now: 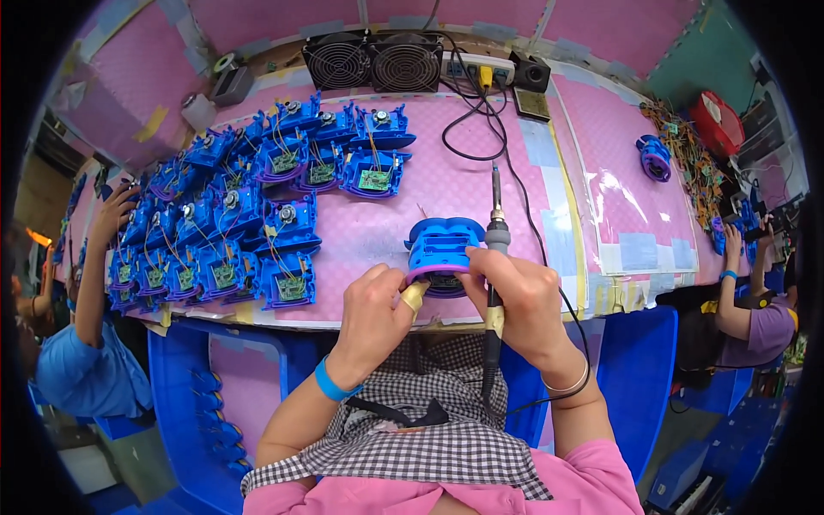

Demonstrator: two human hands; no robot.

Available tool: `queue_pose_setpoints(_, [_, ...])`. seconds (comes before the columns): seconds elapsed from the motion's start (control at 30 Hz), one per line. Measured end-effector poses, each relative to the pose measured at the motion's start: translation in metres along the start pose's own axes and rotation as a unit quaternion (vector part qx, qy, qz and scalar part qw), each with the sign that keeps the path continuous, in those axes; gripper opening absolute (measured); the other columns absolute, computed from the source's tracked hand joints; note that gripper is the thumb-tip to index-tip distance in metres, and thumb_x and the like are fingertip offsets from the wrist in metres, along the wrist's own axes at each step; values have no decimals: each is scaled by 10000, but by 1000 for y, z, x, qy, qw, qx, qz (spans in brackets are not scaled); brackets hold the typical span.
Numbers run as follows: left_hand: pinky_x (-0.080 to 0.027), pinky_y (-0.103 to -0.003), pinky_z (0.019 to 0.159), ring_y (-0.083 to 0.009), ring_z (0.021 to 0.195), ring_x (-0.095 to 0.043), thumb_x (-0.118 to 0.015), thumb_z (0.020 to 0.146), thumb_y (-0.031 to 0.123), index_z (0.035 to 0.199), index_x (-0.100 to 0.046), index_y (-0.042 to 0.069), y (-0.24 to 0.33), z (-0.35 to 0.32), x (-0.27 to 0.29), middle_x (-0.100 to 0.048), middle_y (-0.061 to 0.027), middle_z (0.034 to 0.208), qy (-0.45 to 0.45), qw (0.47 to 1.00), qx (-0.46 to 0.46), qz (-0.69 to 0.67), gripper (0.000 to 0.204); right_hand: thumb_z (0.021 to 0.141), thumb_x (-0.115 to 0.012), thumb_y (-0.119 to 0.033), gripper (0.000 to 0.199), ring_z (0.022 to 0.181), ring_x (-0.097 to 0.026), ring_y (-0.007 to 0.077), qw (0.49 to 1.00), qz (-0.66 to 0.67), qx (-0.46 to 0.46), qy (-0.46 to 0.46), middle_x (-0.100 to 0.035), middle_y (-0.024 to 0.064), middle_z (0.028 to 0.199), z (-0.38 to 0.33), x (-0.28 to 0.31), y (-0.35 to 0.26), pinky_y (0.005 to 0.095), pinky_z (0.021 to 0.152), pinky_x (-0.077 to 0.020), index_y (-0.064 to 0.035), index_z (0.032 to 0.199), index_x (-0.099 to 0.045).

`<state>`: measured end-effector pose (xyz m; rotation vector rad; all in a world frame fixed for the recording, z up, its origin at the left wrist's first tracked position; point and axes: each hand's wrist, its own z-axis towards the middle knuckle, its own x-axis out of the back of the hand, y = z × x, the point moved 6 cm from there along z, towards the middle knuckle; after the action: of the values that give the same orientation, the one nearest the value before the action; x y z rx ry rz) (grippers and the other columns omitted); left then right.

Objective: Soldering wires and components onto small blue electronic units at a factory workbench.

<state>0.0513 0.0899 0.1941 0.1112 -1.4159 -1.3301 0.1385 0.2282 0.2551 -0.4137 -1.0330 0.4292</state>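
Head cam: L hand (375, 313) pinches housing (445, 249), long axis prob. crosswise; R hand (521, 296) grips it + iron (497, 230), tip fwd.

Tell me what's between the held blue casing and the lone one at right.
In the head view: the soldering iron beside the held casing, then a black cable and strips of tape.

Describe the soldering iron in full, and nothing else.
The soldering iron is slim and straight, with a narrow metallic tip and barrel, a grey collar and a dark handle, probably plastic, wrapped partway by a pale yellow band. A dark cord appears to run from its lower end. It is held in the right hand, just right of the blue casing, its tip pointing away from the person and apart from the casing. Whether it is hot cannot be told.
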Motion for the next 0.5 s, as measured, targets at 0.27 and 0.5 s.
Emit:
queue_pose_setpoints(0.27, [-402,-415,496,-312,563,-538,-708,784,99,715,-554,6,4,-14,0,-518,-137,667,16,1000,-23,6,192,719,-732,27,149,515,-561,191,993,-76,62,60,-657,93,680,-12,12,-16,303,492,-448,-29,792,-615])
queue_pose_setpoints(0.5, [-396,-330,464,-181,526,-547,-779,761,171,688,-618,-15,-37,-39,5,-550,-89,643,-24,995,78,-48,256,720,-774,-2,226,515,-514,156,983,-21,-57,176,-584,81,655,10,44,19,262,498,-422,-15,805,-565])
